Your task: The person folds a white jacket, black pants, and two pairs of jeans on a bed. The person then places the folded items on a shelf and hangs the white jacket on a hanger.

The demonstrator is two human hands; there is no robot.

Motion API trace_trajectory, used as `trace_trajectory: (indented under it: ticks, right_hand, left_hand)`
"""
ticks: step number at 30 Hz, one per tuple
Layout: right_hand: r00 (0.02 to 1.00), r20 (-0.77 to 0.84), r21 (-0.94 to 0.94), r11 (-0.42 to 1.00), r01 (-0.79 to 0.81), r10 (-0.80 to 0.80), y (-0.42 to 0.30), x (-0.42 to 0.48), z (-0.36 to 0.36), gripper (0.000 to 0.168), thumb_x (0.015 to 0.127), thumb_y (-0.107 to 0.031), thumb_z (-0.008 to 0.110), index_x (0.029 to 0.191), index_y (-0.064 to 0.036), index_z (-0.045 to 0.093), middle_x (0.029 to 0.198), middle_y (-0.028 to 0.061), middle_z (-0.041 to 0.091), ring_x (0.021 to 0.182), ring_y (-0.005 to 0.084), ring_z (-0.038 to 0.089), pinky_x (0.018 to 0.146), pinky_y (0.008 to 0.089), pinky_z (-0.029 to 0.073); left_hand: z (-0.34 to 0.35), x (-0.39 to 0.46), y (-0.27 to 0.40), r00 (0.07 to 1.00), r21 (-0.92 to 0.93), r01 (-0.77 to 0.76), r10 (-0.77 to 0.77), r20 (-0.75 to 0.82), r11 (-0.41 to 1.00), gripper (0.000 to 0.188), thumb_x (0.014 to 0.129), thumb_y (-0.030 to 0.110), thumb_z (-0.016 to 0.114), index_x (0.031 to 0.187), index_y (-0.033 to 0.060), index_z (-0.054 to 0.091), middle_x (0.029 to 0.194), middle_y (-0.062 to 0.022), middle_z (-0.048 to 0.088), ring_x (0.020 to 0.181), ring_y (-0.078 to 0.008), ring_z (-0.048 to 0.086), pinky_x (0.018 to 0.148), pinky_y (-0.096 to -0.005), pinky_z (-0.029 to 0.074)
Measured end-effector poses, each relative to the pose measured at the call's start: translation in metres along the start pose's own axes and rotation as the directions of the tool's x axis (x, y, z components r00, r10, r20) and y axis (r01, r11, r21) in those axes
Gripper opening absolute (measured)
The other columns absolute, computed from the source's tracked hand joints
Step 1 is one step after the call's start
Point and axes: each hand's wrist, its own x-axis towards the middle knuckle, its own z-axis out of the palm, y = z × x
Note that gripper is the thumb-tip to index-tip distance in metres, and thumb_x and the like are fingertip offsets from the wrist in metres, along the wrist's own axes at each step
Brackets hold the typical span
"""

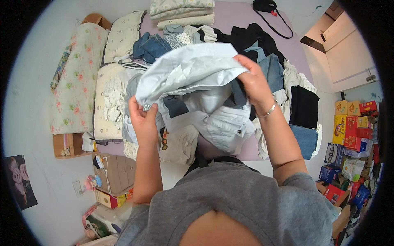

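Observation:
Between my two hands a white garment [190, 67] is stretched out above the bed, its opening facing me. My left hand [143, 115] pinches its lower left corner between thumb and fingers. At the upper right edge, my right hand [254, 78], with a bracelet on the wrist, grips the fabric. Below it a pale grey-white jacket [220, 129] with a zip and a snap hangs or lies near the bed's edge; whether it is part of the held garment I cannot tell. A beige printed shirt [181, 144] lies left of the jacket.
Clothes cover much of the bed [229, 13]: blue jeans [150, 47], black garments [255, 35] and a folded black pile [304, 106]. Folded quilts [184, 13] and a black shoulder bag [264, 6] lie at the back. Stacked boxes [351, 132] stand right, a wooden cabinet [118, 170] left.

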Motion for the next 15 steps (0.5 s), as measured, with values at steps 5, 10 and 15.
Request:
trace_trajectory:
  ticks: [5,10,15]
  right_hand:
    - [0.998,-0.056,0.028,0.999,-0.024,0.026,-0.043,-0.005,-0.007,0.02,0.083,-0.008,0.055,0.101,0.001,0.06,0.097,0.0028,0.062,0.087,0.0094,0.055,0.08,0.022,0.042]
    - [0.994,-0.094,0.173,0.984,-0.032,0.049,-0.053,-0.015,-0.004,0.022,0.085,-0.009,0.052,0.104,0.002,0.058,0.099,0.005,0.062,0.088,0.0107,0.057,0.079,0.022,0.043]
    - [0.999,-0.033,0.184,0.983,-0.012,0.018,-0.058,-0.019,0.013,0.023,0.086,-0.008,0.053,0.105,0.002,0.058,0.099,0.0051,0.062,0.088,0.0101,0.057,0.077,0.0216,0.044]
  left_hand:
    - [0.022,0.008,0.018,0.971,-0.139,0.117,-0.084,0.225,0.983,0.056,0.074,-0.008,0.059,0.125,0.0036,0.04,0.118,-0.0082,0.051,0.105,-0.0153,0.05,0.091,-0.0278,0.039]
    - [0.042,-0.009,0.018,0.928,-0.097,0.143,-0.1,0.358,0.985,0.074,0.067,-0.004,0.071,0.131,0.0051,0.033,0.121,-0.0069,0.047,0.108,-0.0165,0.049,0.091,-0.0304,0.04]
    - [0.044,-0.009,0.007,0.981,0.155,0.064,-0.091,0.172,0.986,0.076,0.065,0.001,0.075,0.129,0.0059,0.034,0.115,-0.0072,0.051,0.104,-0.0182,0.051,0.088,-0.0302,0.041]
